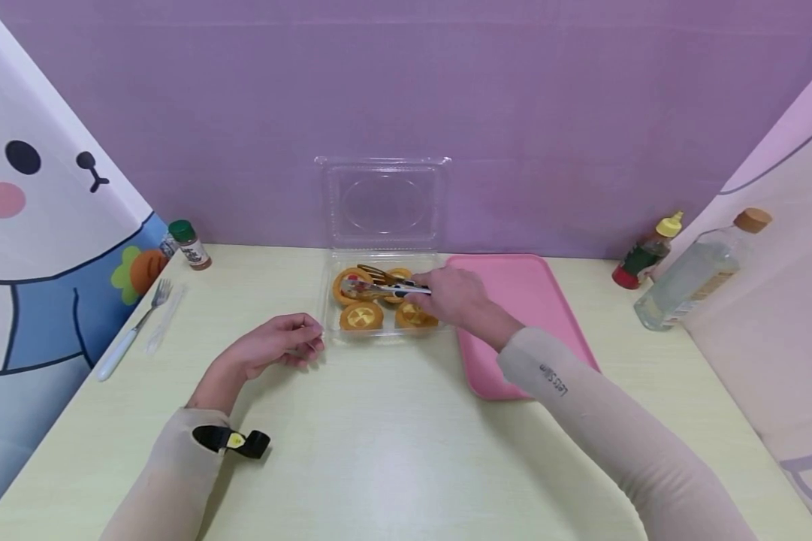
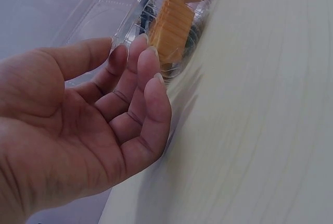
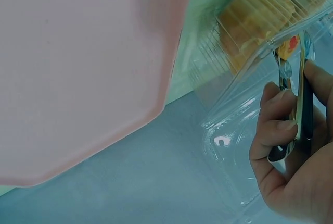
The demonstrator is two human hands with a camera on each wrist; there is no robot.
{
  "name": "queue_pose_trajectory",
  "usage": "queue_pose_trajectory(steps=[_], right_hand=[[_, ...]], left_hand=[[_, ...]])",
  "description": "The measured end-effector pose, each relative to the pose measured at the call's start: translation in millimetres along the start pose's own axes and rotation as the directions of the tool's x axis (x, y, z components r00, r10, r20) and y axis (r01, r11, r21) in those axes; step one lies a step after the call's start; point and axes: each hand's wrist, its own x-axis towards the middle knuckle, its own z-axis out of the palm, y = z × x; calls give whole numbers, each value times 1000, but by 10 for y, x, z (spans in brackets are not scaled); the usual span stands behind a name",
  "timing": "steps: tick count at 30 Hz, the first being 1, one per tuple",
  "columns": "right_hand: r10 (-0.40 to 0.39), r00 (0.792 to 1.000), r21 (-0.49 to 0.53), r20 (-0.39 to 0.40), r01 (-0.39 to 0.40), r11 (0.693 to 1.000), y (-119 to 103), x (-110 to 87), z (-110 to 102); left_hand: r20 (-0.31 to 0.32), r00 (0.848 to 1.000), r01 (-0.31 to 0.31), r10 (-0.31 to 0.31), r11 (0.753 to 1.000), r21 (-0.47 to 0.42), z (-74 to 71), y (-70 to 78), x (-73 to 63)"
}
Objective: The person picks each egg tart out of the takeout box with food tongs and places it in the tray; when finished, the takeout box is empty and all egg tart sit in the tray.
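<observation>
From my head view, my right hand (image 1: 454, 293) grips metal tongs (image 1: 381, 289), their ends at the red-topped tart (image 1: 342, 287), back left in the clear clamshell container (image 1: 385, 207). Left wrist: my left hand (image 2: 88, 109) pinches the container's corner, thumb against forefinger. Right wrist: my fingers curl round the tongs, near the pink tray (image 3: 88, 73).

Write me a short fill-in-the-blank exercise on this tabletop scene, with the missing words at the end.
1. The person's ____ hand holds the tongs.
2. In the head view, ____ tarts can be seen in the clear container.
3. The flat tray beside the container is ____ in colour.
4. The small jar has a ____ lid.

Missing words: right; four; pink; green.
</observation>
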Motion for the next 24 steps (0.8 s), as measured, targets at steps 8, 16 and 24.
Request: queue_pose_trajectory(steps=[8, 16, 24], right_hand=[[-25, 999, -16, -48, 25, 1000, 30, -12, 36], [-26, 996, 4, -82, 27, 1000, 64, -1, 70], [5, 996, 31, -93, -2, 1000, 116, 13, 70]], left_hand=[[-7, 1000, 10, -10, 1000, -12, 10, -3, 8], [-1, 1000, 2, -2, 1000, -10, 8, -12, 15], [-4, 1000, 6, -7, 1000, -11, 12, -10, 15]])
